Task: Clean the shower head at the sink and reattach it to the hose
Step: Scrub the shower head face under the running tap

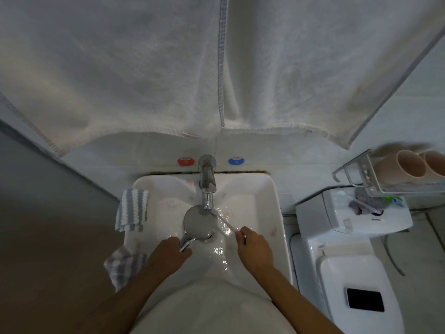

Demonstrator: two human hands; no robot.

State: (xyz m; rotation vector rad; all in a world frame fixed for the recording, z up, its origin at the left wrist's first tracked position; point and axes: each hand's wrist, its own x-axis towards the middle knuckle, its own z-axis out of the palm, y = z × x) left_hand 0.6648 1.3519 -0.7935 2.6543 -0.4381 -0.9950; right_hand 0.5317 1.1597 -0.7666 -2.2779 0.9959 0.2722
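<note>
While the shower head (198, 221) lies face-up in the sink (269, 189) under the faucet (207, 186), the left hand (168, 255) clamps its fingers around the chrome handle. The right hand (254, 249) pinches a thin white tool (226, 220), possibly a toothbrush, tip at the head's rim. A striped cloth (132, 209) drapes over the sink's left edge.

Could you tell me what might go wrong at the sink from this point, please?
The wet shower head, gripped only by its handle in the left hand, could slip and hit the sink. The thin brush in the right hand may flick water. The striped cloth on the rim could slide in.
</note>
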